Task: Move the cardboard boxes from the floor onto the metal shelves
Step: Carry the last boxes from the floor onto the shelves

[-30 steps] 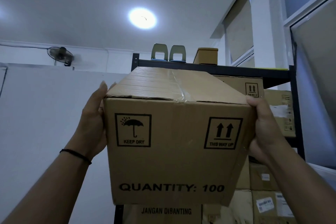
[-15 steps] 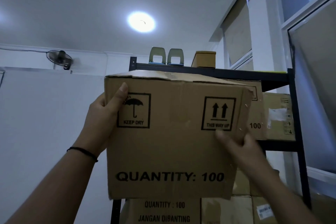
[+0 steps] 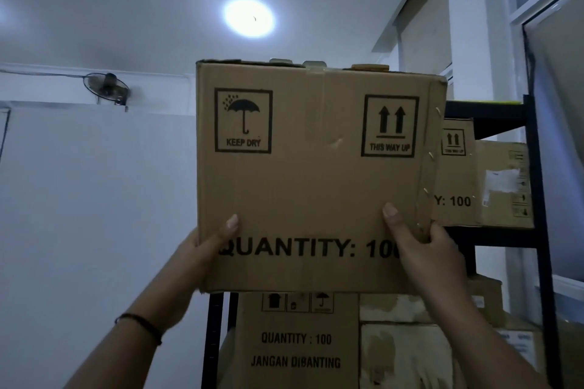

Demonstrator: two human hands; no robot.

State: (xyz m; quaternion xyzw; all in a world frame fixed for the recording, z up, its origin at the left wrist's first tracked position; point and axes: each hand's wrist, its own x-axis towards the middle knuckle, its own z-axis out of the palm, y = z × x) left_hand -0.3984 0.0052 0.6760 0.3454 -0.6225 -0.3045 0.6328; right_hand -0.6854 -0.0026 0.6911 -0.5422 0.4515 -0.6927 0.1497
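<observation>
cardboard box [image 3: 309, 174] hides most of shelf [image 3: 534, 167]; right hand [image 3: 420, 249] covers print.

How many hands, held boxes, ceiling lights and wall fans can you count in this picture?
2 hands: left hand, right hand
1 cardboard box, held
1 ceiling light
1 wall fan
Total: 5

I see a black metal shelf rack [image 3: 534, 186]: its upper shelf [image 3: 493, 238] bears two cardboard boxes [image 3: 456, 174] side by side; more boxes [image 3: 297, 341] sit on a level below.
</observation>
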